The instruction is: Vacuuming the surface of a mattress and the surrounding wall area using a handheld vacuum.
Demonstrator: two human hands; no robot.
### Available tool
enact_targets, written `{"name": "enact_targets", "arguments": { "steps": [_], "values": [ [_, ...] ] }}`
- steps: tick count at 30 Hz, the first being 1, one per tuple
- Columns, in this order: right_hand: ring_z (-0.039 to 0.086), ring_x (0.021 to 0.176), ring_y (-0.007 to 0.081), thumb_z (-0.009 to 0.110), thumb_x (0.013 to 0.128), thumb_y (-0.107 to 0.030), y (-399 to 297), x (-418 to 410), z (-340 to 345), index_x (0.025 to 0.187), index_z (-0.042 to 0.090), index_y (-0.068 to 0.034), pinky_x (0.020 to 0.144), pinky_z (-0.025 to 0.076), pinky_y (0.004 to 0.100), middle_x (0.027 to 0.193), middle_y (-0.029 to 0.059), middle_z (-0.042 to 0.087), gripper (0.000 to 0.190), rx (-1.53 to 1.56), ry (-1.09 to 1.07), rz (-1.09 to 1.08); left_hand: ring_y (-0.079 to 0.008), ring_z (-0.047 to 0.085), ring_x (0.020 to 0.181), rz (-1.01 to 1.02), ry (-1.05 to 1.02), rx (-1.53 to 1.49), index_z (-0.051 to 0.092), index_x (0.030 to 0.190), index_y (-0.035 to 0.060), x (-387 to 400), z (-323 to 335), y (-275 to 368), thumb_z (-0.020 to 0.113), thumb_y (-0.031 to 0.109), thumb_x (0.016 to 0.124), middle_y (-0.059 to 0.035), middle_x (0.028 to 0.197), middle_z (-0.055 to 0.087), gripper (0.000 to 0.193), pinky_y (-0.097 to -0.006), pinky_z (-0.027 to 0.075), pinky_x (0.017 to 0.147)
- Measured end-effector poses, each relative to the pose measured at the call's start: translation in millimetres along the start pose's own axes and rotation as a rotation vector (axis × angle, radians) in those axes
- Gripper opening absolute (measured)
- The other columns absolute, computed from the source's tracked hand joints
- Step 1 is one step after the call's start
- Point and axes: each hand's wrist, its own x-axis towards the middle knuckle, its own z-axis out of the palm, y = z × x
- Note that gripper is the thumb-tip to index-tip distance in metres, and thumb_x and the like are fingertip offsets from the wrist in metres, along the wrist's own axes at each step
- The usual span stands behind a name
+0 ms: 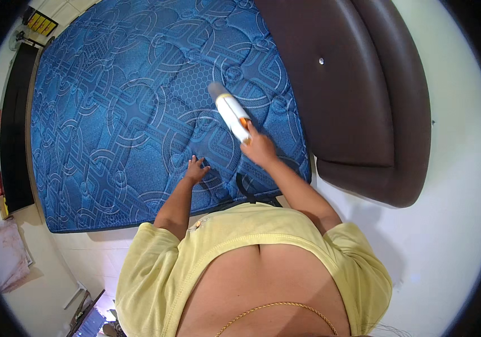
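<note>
My right hand [259,145] is closed around the rear end of a white handheld vacuum cleaner [231,114] with orange parts. Its blurred dark nozzle points up and left over a blue patterned mattress [135,109]; whether the tip touches the fabric I cannot tell. Lower and to the left, my left hand [198,169] rests on the mattress near its close edge, fingers spread, holding nothing. A black strap [244,187] lies at that edge, between my forearms.
A dark brown padded headboard [350,97] stands along the mattress's right side, against a pale wall [451,168]. Along the left wall are a large black screen [19,130] and a small fan [17,40]. A pinkish cloth [4,252] hangs at the lower left.
</note>
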Motion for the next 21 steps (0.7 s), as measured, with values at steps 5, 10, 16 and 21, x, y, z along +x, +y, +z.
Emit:
{"name": "enact_targets", "arguments": {
  "steps": [5, 10, 16, 21],
  "values": [
    [0.060, 0.079, 0.0401, 0.062, 0.069, -0.024, 2.0, 17.1, -5.5, 0.132, 0.031, -0.008, 0.069, 0.048, 0.0455, 0.086, 0.0239, 0.061, 0.072, 0.286, 0.142, -0.084, -0.0423, 0.013, 0.130, -0.037, 0.000, 0.008, 0.040, 0.130, 0.0147, 4.0, -3.2, 9.2, 0.060, 0.045, 0.074, -0.0253, 0.141, 0.013, 0.066, -0.0417, 0.020, 0.105],
    [0.061, 0.070, 0.0385, 0.063, 0.068, -0.023, 20.5, -78.0, -8.8, 0.133, 0.027, -0.005, 0.063, 0.049, 0.0458, 0.079, 0.0230, 0.061, 0.077, -0.055, -0.134, -0.105, -0.0421, 0.013, 0.130, 0.008, 0.022, -0.049, 0.041, 0.130, 0.0151, 1.5, -0.6, -1.9, 0.060, 0.043, 0.075, -0.0252, 0.141, 0.013, 0.065, -0.0418, 0.021, 0.105],
    [0.061, 0.069, 0.0368, 0.061, 0.069, -0.024, -1.6, -55.7, 5.2, 0.130, 0.033, -0.004, 0.062, 0.049, 0.0451, 0.080, 0.0216, 0.062, 0.069, -0.090, -0.203, -0.113, -0.0422, 0.013, 0.130, 0.098, 0.028, -0.086, 0.041, 0.130, 0.0129, -2.2, -1.4, -6.2, 0.059, 0.040, 0.076, -0.0240, 0.142, 0.012, 0.062, -0.0414, 0.019, 0.106],
    [0.061, 0.073, 0.0377, 0.064, 0.067, -0.025, -18.8, -10.7, 20.7, 0.132, 0.031, -0.006, 0.065, 0.049, 0.0447, 0.082, 0.0241, 0.061, 0.075, 0.066, -0.106, -0.188, -0.0422, 0.012, 0.130, -0.043, -0.052, -0.015, 0.041, 0.129, 0.0141, 1.0, -9.8, 9.6, 0.058, 0.041, 0.077, -0.0239, 0.142, 0.012, 0.061, -0.0409, 0.018, 0.106]
  ]
}}
